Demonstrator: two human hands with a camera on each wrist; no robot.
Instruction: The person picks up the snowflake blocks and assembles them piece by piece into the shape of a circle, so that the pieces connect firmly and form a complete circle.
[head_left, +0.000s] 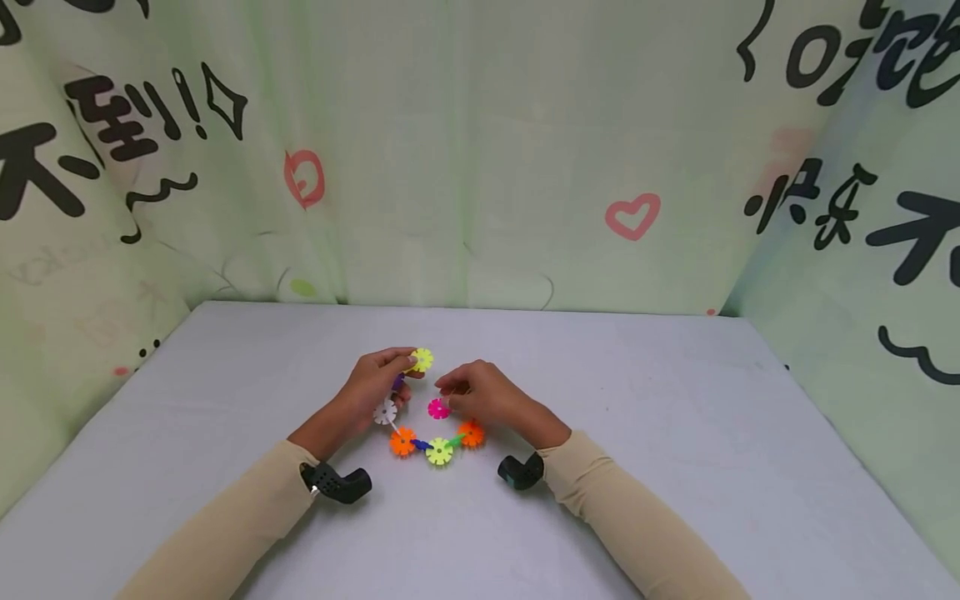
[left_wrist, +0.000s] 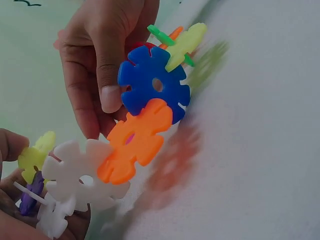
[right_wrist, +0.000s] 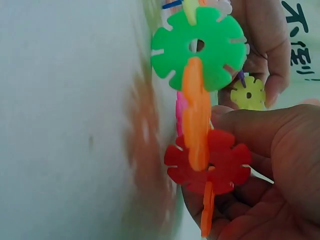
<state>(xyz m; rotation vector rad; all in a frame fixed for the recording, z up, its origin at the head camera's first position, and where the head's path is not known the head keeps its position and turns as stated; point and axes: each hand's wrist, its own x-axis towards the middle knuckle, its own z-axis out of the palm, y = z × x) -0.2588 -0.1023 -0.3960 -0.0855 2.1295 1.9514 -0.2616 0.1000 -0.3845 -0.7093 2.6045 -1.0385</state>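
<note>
A curved chain of slotted plastic snowflake discs runs between the two hands, just above the white table. My left hand (head_left: 385,379) pinches a yellow disc (head_left: 423,360) at the chain's left end. A purple disc (left_wrist: 33,194) and white discs (left_wrist: 80,175) follow beneath it. Along the near side come orange (head_left: 402,442), blue (left_wrist: 156,84), yellow-green (head_left: 439,452) and green (right_wrist: 200,47) discs. My right hand (head_left: 483,392) grips the right end, by a pink disc (head_left: 438,408) and a red disc (right_wrist: 207,162). Its exact fingertip contact is hidden.
The white-covered table (head_left: 645,400) spreads around the hands. Behind and at both sides hang pale green curtains (head_left: 480,167) with black writing and red hearts. Each wrist wears a black camera, such as the left wrist camera (head_left: 337,483).
</note>
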